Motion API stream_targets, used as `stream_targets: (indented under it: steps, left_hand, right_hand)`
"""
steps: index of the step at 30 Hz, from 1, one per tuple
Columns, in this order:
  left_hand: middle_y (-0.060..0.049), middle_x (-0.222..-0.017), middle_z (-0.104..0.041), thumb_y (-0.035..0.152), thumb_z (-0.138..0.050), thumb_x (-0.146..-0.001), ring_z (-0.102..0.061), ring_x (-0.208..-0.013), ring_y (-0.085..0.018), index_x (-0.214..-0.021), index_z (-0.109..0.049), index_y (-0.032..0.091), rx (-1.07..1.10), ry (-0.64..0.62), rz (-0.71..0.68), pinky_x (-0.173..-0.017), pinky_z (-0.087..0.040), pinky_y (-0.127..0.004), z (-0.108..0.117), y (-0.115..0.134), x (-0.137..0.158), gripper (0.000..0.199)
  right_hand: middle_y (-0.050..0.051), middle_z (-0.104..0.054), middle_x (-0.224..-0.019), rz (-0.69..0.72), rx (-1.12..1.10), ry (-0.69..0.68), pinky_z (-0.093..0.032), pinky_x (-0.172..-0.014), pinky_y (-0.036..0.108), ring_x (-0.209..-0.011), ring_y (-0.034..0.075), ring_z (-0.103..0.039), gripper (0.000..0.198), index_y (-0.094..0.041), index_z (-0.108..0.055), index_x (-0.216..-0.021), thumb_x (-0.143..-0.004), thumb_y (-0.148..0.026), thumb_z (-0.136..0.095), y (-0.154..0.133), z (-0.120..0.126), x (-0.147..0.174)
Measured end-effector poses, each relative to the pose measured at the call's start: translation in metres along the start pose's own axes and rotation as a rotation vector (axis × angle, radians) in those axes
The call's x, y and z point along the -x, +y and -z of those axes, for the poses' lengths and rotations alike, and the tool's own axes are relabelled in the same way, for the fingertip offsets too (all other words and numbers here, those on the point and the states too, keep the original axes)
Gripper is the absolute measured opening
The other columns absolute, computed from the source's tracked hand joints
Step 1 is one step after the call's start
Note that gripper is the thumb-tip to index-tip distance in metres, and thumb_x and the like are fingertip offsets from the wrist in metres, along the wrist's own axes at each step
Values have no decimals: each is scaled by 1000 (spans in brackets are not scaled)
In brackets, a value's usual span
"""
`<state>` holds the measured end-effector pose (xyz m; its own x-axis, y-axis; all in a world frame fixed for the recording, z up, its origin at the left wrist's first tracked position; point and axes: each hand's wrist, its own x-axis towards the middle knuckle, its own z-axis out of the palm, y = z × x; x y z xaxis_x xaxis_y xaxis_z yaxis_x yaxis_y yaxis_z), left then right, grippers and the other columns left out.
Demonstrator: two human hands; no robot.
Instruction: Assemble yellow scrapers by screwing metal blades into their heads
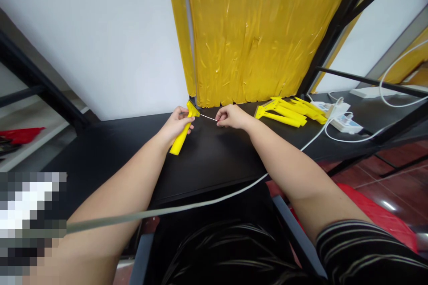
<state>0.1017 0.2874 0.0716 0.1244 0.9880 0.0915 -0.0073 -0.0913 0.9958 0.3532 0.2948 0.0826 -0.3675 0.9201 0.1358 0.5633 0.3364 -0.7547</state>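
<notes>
My left hand (178, 125) is closed around the handle of a yellow scraper (181, 140), which is tilted with its wide head up above the black tabletop (214, 156). From the scraper's head a thin metal shaft, like that of a small screwdriver (209, 118), runs across to my right hand (230, 117). The fingers of that hand are pinched on its end, where a bit of red shows; most of the grip is hidden. Right of my right hand several more yellow scrapers (284, 111) lie in a loose pile.
A white power strip (346, 122) with plugs sits at the right, and a white cable (234, 193) crosses in front of me over my left forearm. Yellow plastic strips (257, 44) hang behind the table. Black metal posts (321, 62) stand at both sides.
</notes>
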Motion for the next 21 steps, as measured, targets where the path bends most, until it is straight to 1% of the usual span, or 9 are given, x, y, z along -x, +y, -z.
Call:
stream_targets:
  steps: [6,15,21]
  left_hand:
    - [2,-82,-62,13,-72,-79,-62,-52,-12,-95,-43,24,-1,-23,10,-42,-43,-19,-2,3,3,35]
    - [2,-81,-62,11,-75,-77,-63,-52,-12,-94,-45,24,39,-28,28,-43,-42,-19,-4,5,7,37]
    - [2,-80,-62,12,-74,-78,-63,-53,-12,-95,-45,24,32,-47,43,-43,-43,-19,-5,6,9,36]
  right_hand:
    - [0,-74,-70,7,27,-8,-50,-56,19,-53,8,-62,11,-14,-74,-86,-78,-7,-79,0,0,1]
    - [0,-72,-65,-10,6,-4,-49,-55,20,-51,8,-62,13,-15,-74,-82,-76,-5,-81,-5,2,3]
    - [-1,-71,-65,-11,0,-13,-48,-53,19,-50,7,-61,12,-14,-73,-82,-78,-5,-79,-2,1,2]
